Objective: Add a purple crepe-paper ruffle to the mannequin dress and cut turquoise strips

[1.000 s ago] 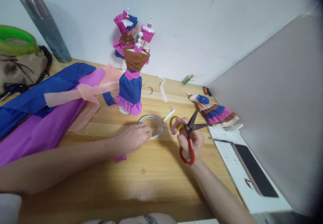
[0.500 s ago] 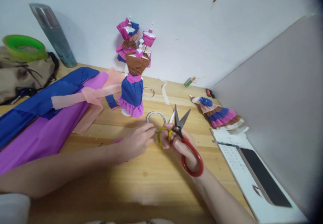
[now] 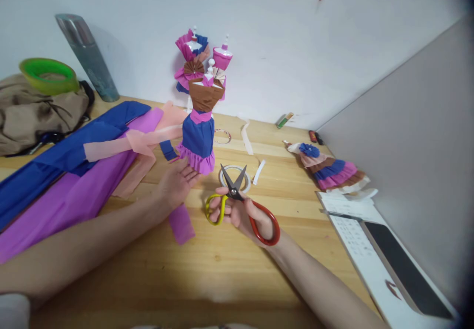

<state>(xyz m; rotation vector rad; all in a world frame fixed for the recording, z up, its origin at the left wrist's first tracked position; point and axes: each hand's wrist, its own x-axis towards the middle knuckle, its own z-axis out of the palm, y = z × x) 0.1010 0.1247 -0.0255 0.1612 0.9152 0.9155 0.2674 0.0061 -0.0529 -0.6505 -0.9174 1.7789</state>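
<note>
My right hand (image 3: 240,215) grips a pair of scissors (image 3: 237,198) with one yellow and one red handle, blades apart and pointing away from me, just in front of a white tape ring (image 3: 223,173). My left hand (image 3: 176,183) lies open on the wooden table (image 3: 222,274), fingers spread toward the hem of a small mannequin in a brown, blue and pink crepe-paper dress (image 3: 200,126). A purple paper strip (image 3: 182,224) lies under my left wrist.
Blue, purple and peach crepe sheets (image 3: 74,171) cover the left. More dressed mannequins (image 3: 194,57) stand by the wall. A paper-dress doll (image 3: 329,168) lies at right beside a phone on white sheets (image 3: 403,269). A bag, green ring (image 3: 46,69) and grey bottle (image 3: 89,57) sit far left.
My right hand brought the scissors left and nearer, blades now pointing away. My left hand left the tape ring, moved left toward the dress hem and opened flat.
</note>
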